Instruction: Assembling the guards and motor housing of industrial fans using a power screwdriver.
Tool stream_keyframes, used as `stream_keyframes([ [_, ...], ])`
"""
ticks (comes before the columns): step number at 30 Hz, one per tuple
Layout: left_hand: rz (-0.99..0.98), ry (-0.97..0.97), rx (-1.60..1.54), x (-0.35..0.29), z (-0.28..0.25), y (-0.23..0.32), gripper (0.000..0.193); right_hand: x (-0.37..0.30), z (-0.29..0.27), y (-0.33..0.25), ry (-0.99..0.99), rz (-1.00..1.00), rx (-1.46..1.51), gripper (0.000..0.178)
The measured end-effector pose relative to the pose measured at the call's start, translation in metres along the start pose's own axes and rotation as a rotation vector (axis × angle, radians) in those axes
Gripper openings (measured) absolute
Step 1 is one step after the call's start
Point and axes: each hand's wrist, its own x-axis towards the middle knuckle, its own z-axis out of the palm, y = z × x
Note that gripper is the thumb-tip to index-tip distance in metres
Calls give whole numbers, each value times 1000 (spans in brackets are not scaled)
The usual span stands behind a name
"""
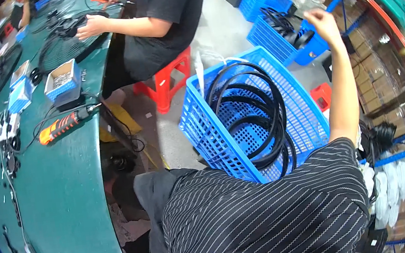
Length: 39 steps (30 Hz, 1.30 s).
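Note:
My right arm reaches far out to the right, and my right hand [321, 24] is raised there with its fingers loosely bent and apart. I make out nothing in it. Below and beside that hand are a blue crate [269, 39] with black curved parts [278, 22] and a blue bin [312, 54]. In front of my body a large blue perforated basket [303, 107] stands tilted in view, holding several black rings [274, 101]. My left hand is out of view.
A green worktable [67, 197] runs along the left, bearing an orange-and-black power screwdriver [60, 128] and a box of screws [62, 80]. A co-worker [163, 28] sits on a red stool [163, 88], handling a black fan grille [70, 49]. Shelving [402, 36] with cartons lines the right.

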Motion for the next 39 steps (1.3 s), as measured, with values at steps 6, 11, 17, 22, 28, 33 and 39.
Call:
stream_keyframes([
  [6,11,1,10,13,-19,-9,59,-128,84,80,-253,715,456,38],
  [11,-12,101,35,-9,-56,-13,59,-183,241,3,-632,1138,1100,65],
  [17,-34,311,44,-35,-76,-22,59,-197,306,-59,-701,1105,1251,39],
  [22,-99,424,60,-78,-102,-37,59,-182,258,-55,272,985,1283,17],
  [28,-233,562,155,-173,-153,-31,59,-143,133,-65,627,525,1132,9],
  [33,-202,530,241,-152,-104,57,54,-117,34,-173,695,-5,781,8],
  [39,-88,868,309,-130,-68,142,49,-124,75,-322,130,-424,866,12],
])
